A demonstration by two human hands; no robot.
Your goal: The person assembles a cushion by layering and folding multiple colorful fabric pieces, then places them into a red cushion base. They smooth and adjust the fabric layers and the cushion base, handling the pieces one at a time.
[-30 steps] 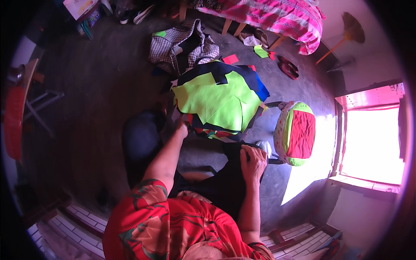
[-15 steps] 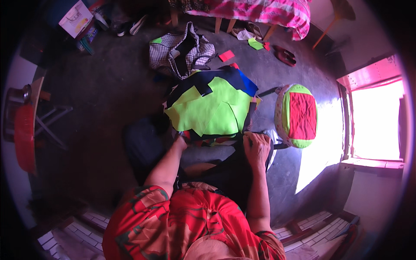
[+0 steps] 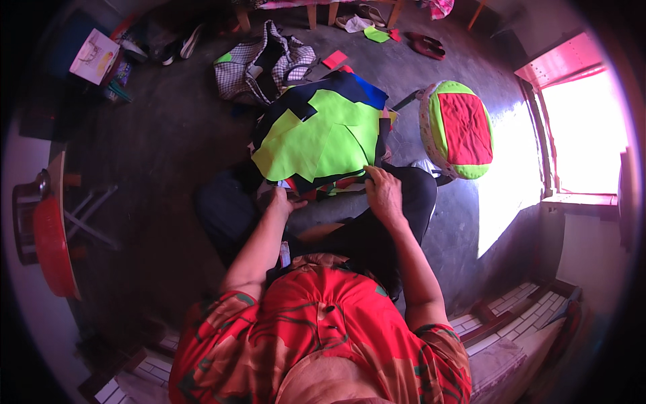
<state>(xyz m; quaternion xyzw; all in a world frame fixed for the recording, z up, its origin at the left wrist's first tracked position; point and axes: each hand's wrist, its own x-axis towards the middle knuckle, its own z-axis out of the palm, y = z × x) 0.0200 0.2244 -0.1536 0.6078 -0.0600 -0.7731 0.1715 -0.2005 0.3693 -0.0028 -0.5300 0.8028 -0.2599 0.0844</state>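
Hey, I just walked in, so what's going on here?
A seated person has both bare hands at a pile of cloth pieces, lime green on top with dark and blue ones around. The left hand is at the near left edge; the right hand has its fingertips at the near right corner. How firm either grip is, I can't tell. Beyond lies a checked bag on the floor.
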